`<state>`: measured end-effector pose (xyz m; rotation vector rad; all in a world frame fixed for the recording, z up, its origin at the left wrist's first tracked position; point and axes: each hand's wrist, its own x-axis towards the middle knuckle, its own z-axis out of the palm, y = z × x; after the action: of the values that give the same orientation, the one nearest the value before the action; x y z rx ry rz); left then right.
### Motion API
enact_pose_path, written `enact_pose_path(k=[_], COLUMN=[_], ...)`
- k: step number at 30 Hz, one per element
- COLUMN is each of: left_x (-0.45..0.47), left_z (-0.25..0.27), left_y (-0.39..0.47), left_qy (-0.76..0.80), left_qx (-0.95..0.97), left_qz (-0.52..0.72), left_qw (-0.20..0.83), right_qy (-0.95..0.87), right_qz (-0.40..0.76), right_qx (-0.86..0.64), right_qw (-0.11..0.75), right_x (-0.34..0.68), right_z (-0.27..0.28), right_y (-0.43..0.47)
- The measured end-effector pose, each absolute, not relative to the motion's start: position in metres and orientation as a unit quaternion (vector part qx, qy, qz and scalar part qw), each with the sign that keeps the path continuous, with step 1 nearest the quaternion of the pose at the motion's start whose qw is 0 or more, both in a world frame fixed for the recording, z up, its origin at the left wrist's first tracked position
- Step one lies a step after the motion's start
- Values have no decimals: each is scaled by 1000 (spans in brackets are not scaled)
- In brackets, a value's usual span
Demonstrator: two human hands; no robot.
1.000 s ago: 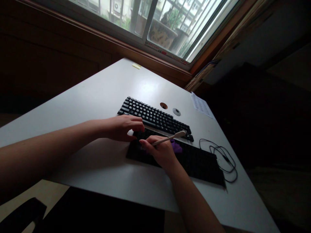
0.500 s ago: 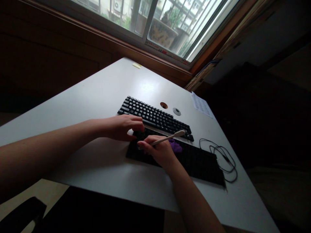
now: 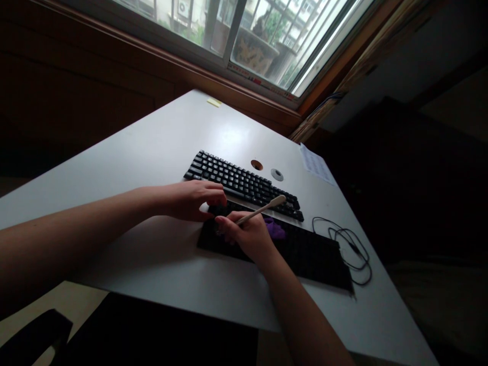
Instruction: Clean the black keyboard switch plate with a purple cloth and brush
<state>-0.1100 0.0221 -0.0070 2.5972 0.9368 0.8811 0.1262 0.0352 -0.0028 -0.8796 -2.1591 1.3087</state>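
Observation:
A flat black keyboard base (image 3: pixel 312 256) lies on the white desk, its surface too dark to make out. Around its far left corner, my left hand (image 3: pixel 196 199) curls with thumb and fingers apart, gripping the base. My right hand (image 3: pixel 249 234) is closed round a slim white-handled brush (image 3: pixel 263 209), above the left part of the base. The brush's thick handle end points up and right; its lower tip is mostly hidden by my fingers. Beside my right hand, a crumpled purple cloth (image 3: pixel 275 229) rests on the base.
A black key-covered keyboard part (image 3: pixel 244 180) lies just beyond the base. Two round desk holes (image 3: pixel 277 174) are behind it, one with a grey cover. A black cable (image 3: pixel 353 249) coils at the right, and a printed sheet (image 3: pixel 315 163) lies near the right edge of the desk (image 3: pixel 152 140).
My right hand has shifted slightly, and the upper end of the brush has swung up and to the left. My left hand and the base stay in place.

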Motion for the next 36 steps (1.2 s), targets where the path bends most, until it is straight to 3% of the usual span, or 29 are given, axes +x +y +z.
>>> enact_pose_path(k=[6,16,28,36], left_x=[-110,-111,-112,-112], left_z=[-7,-8,-5,-6], left_y=[22,21,20,20], left_qy=[322,325,325,322], left_qx=[888,890,892,889], left_qz=[305,297,289,300], left_qw=[117,121,119,125], right_qy=[-781,-796,-871,-869], right_qz=[449,453,246,286], right_qx=[-335,-319,-327,-311], right_qw=[277,245,270,257], right_x=[123,125,127,131], right_z=[-3,-4,9,6], right_y=[33,35,34,36])
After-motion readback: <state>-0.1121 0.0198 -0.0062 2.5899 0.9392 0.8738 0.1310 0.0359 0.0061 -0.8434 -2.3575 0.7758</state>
